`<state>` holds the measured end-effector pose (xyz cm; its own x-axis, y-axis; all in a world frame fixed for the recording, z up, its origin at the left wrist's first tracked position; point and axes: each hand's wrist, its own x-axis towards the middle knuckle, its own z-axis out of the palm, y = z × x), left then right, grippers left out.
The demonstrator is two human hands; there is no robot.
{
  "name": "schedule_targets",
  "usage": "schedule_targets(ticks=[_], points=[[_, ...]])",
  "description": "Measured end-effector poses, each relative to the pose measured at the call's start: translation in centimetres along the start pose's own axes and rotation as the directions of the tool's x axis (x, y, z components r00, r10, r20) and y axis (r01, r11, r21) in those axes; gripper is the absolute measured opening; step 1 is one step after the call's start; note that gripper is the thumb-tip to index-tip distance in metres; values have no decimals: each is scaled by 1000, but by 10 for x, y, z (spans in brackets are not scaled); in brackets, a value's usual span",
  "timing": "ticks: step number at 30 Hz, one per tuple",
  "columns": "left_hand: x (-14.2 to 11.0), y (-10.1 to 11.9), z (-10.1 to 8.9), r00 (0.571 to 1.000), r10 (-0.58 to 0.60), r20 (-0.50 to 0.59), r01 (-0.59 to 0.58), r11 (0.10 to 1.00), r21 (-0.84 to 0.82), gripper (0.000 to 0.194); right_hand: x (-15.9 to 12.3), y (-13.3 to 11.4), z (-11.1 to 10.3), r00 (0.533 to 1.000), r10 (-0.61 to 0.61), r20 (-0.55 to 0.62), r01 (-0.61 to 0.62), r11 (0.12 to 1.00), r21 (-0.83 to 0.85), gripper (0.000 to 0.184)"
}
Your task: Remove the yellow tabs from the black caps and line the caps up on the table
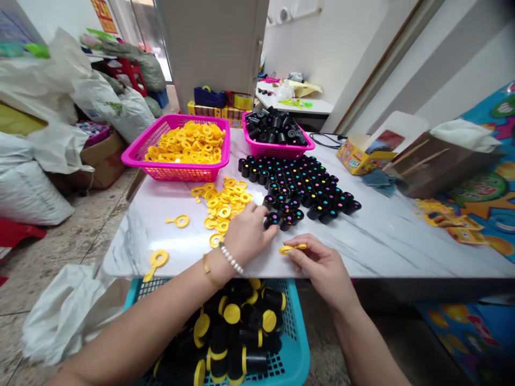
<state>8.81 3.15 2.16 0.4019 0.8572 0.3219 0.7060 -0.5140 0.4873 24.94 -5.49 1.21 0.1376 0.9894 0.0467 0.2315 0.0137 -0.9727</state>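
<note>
My left hand (250,230), with a bead bracelet at its wrist, reaches to the near edge of a group of upright black cylinders (295,182). Its fingers and thumb close around a black cylinder (272,219) at the corner; the fingertips are partly hidden. My right hand (317,260) pinches a yellow plastic ring piece (286,250) with a tab, just above the table's front edge. Loose yellow ring pieces (223,201) lie in a pile left of the cylinders. Two more sit apart, one yellow ring piece (156,262) near the table's left corner.
A pink basket (177,172) holds yellow pieces; another pink basket (277,150) holds black cylinders. Below the table edge, a teal basket (300,343) contains black cylinders with yellow caps. An opened yellow box (358,156) and a brown box (426,171) stand on the right of the marble-patterned table (386,241).
</note>
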Motion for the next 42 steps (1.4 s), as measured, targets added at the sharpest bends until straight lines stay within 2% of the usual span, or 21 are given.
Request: schedule_targets(ticks=[5, 8, 10, 14, 18, 21, 24, 26, 32, 37, 40, 42], points=[[-51, -6, -10, 997, -6, 75, 16, 991, -134, 18, -3, -2, -1, 979, 176, 99, -191, 967, 171, 23], [-62, -8, -8, 998, -18, 67, 31, 980, -196, 25, 3, -9, 10, 965, 218, 144, -244, 950, 193, 27], [-61, -9, -6, 997, 6, 73, 9, 978, -211, 28, 11, -17, 20, 966, 198, 168, -223, 963, 150, 26], [-59, -10, -5, 996, 8, 90, 9, 983, -185, 20, 27, -28, 31, 971, 132, 199, -143, 989, 45, 23], [-59, -11, -7, 993, 17, 115, 2, 986, -164, 12, 31, -27, 34, 970, 155, 185, -161, 987, 18, 23], [-59, -12, -9, 992, 26, 124, -8, 989, -147, 11, 25, -26, 35, 985, 130, 117, -129, 991, -22, 21], [-59, -11, -8, 993, 17, 113, -4, 994, -112, 14, 20, -25, 35, 1000, 2, 20, 1, 991, -135, 16], [-59, -10, -8, 994, 13, 111, -3, 996, -95, 15, 20, -25, 33, 999, -44, 2, 44, 982, -181, 14], [-61, -10, -6, 994, 26, 106, -19, 997, -73, 17, 28, -22, 33, 988, 95, 124, -86, 993, -81, 17], [-61, -9, -9, 995, 19, 99, -12, 997, -77, 17, 25, -22, 37, 990, 63, 125, -55, 996, -66, 20], [-58, -8, -17, 992, 25, 122, -4, 986, -166, 15, 25, -22, 37, 987, 43, 157, -36, 998, -49, 22], [-54, -8, -24, 979, 21, 205, 42, 953, -300, 19, 25, -22, 36, 980, 61, 192, -56, 998, -30, 23]])
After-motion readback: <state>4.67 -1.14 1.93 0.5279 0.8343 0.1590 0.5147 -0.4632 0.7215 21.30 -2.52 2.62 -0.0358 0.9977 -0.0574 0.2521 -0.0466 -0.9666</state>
